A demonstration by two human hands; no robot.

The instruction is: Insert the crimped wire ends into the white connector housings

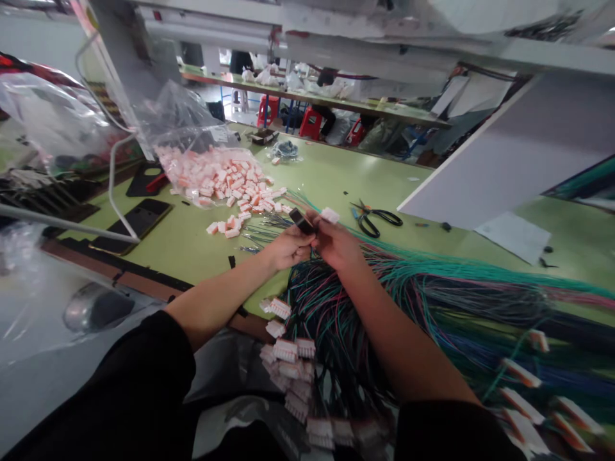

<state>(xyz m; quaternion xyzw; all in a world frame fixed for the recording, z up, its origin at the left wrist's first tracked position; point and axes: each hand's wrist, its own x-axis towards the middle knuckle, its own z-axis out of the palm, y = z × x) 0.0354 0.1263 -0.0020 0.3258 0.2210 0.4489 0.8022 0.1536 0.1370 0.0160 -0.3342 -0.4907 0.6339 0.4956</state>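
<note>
Blk pc point(301, 221) held btwn L hand point(289, 248) & R hand point(338, 244), both near-closed.

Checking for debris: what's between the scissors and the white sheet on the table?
In the head view: a small black scrap and a tiny coloured bit.

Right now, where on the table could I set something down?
Bare tabletop shows between the connector pile and white panel, beyond the scissors; a smaller patch lies between the phone and left hand. Around the wires it's crowded.

Counter point(327, 176) and background items.
Phone point(151, 214) at left; scissors point(369, 221) right of centre; paper point(513, 237) farther right; red stools point(311, 123) beneath far counter point(408, 112).
</note>
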